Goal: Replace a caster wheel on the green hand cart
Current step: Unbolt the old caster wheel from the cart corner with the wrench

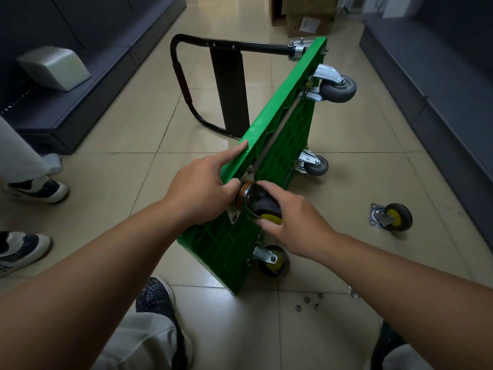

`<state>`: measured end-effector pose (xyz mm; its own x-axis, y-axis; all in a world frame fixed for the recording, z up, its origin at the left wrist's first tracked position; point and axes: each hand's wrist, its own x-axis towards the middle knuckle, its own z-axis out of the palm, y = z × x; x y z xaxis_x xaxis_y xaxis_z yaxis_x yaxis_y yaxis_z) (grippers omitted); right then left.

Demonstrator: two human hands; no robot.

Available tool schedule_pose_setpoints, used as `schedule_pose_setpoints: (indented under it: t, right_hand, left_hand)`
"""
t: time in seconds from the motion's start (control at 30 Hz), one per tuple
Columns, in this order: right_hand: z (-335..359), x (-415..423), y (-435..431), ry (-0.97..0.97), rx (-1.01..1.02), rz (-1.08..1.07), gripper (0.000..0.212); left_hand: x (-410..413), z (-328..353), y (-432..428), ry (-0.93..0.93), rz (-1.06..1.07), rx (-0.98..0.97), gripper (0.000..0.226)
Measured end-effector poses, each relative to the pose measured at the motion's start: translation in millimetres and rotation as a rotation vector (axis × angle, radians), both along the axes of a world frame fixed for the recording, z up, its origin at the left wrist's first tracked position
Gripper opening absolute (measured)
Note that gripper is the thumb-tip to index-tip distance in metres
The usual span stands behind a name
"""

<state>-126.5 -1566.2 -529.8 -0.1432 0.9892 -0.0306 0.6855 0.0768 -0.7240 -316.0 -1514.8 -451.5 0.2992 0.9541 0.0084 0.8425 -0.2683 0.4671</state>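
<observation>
The green hand cart (277,134) stands on its long edge on the tiled floor, underside facing right, black handle (184,86) folded out to the left. My right hand (296,222) grips a caster wheel (262,206) with a yellow hub, holding its plate against the cart's near upper corner. My left hand (205,182) holds the cart's top edge beside that caster, index finger stretched along the rim. A second yellow-hub caster (273,260) is fixed at the near lower corner. Two grey casters (338,88) (316,164) sit at the far end.
A loose caster (392,217) with a yellow hub lies on the floor to the right. Several nuts and washers (309,301) lie scattered near the cart's front corner. Another person's shoes (40,190) stand at the left. Dark benches line both walls; cardboard boxes (306,20) sit at the far end.
</observation>
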Motion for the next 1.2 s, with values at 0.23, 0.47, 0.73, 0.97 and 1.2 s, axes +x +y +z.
schedule_pose_setpoints:
  t: [0.23, 0.47, 0.73, 0.97, 1.2]
  right_hand:
    - [-1, 7, -8, 0.015, 0.005, -0.012, 0.064]
    - [-3, 20, -15, -0.027, -0.013, -0.047, 0.065]
    - [6, 28, -16, -0.057, -0.010, -0.096, 0.069]
    - [16, 31, -19, -0.149, 0.011, -0.141, 0.052]
    - [28, 35, -36, -0.223, 0.011, -0.166, 0.041]
  left_hand:
    - [0, 1, 0, 0.014, 0.012, 0.009, 0.071]
    - [0, 0, 1, 0.028, 0.009, 0.002, 0.071]
    - [2, 1, -2, 0.036, 0.007, 0.020, 0.071]
    - [1, 1, -3, 0.027, 0.018, 0.023, 0.073]
    - [8, 18, -18, 0.056, 0.016, 0.137, 0.061]
